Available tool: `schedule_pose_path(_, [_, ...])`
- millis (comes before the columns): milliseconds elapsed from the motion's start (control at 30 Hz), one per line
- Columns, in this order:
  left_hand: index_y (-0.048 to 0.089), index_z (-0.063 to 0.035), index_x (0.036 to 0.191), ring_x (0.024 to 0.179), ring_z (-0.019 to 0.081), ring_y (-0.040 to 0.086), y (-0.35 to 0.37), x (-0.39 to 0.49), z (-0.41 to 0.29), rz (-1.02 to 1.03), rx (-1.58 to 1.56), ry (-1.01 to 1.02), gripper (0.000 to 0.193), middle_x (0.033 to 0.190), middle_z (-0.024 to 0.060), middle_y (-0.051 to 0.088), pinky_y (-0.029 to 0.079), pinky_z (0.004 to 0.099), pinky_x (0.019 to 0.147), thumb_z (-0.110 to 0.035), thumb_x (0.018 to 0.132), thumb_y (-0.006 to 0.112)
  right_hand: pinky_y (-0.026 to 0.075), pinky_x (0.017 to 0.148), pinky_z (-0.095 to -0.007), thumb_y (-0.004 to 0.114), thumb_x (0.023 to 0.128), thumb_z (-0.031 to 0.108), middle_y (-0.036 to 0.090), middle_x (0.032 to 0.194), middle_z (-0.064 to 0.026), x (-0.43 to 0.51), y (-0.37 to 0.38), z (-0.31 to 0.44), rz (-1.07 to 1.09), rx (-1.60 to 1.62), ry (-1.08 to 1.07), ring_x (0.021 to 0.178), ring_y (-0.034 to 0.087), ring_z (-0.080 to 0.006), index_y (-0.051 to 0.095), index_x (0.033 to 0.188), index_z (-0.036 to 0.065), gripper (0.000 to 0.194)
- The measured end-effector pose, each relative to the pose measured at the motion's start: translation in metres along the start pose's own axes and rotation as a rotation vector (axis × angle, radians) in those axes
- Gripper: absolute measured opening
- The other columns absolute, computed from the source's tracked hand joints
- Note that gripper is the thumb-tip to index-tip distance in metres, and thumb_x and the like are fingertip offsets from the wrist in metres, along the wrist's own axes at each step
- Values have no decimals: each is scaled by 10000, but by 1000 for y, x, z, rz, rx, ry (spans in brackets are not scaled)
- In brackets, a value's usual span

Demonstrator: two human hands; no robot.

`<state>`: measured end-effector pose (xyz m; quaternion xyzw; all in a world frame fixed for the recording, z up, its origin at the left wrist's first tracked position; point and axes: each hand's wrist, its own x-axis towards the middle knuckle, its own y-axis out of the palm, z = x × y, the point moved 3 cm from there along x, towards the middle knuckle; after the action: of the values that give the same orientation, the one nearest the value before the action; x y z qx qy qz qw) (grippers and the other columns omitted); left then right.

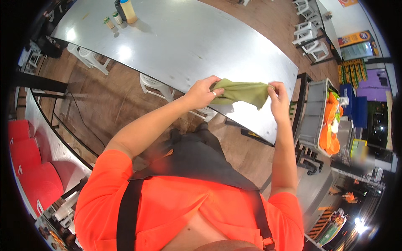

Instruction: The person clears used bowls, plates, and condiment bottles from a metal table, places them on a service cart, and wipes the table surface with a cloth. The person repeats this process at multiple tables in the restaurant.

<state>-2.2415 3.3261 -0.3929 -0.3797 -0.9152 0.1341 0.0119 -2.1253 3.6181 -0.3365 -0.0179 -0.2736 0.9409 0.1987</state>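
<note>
An olive-green cloth (241, 92) is stretched between my two hands, above the near right end of a long metal table (176, 47). My left hand (203, 92) pinches its left end between thumb and fingers; a ring is on that hand. At the opposite end, my right hand (279, 97) grips a corner of the cloth. The lower edge of the cloth hangs loose in the middle. Whether it touches the tabletop I cannot tell.
Squeeze bottles (128, 12) and small shakers (109, 23) stand at the table's far left. White plastic stools (155, 84) sit under its near edge. To the right, a grey crate (314, 116) holds orange dishes (329, 125). Red containers (40, 185) rest on another metal table at left.
</note>
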Motion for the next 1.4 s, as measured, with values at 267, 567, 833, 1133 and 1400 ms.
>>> schedule_pose_path(267, [431, -51, 1549, 1482, 406, 373, -145, 35, 150, -498, 724, -206, 749, 1592, 192, 439, 300, 510, 1232, -444, 972, 706, 202, 1232, -627, 652, 952, 586, 189, 1608, -436, 64, 227, -121, -43, -673, 168, 1511, 186, -587, 300, 1570, -105, 992])
schedule_pose_path(567, [372, -63, 1587, 1578, 391, 212, -258, 39, 210, -717, 1032, -516, 856, 1693, 150, 295, 177, 591, 1264, -600, 967, 615, 107, 1267, -624, 581, 984, 499, 109, 1641, -437, 258, 280, -82, 69, -854, -45, 1550, 79, -576, 293, 1552, -147, 907])
schedule_pose_path(833, [382, -65, 1579, 1570, 385, 224, -260, 40, 202, -673, 1026, -556, 893, 1692, 134, 288, 184, 587, 1258, -583, 917, 686, 218, 1245, -633, 573, 927, 303, 342, 1560, -426, 455, 394, -53, -138, -774, -410, 1489, 280, -592, 504, 1303, -115, 567])
schedule_pose_path(1133, [358, -56, 1580, 1573, 418, 190, -263, 36, 197, -631, 950, -586, 957, 1712, 136, 235, 154, 605, 1255, -633, 888, 682, 440, 1112, -485, 551, 964, 194, 629, 1384, -217, 601, 531, 41, 109, -369, -577, 1318, 553, -413, 594, 1368, 63, 427])
schedule_pose_path(1400, [350, -48, 1581, 1576, 425, 182, -265, 38, 197, -614, 953, -588, 961, 1714, 144, 230, 155, 614, 1251, -654, 899, 653, 490, 1067, -464, 569, 944, 198, 671, 1355, -141, 525, 610, 61, 468, -192, -802, 1267, 608, -354, 700, 1253, 151, 340])
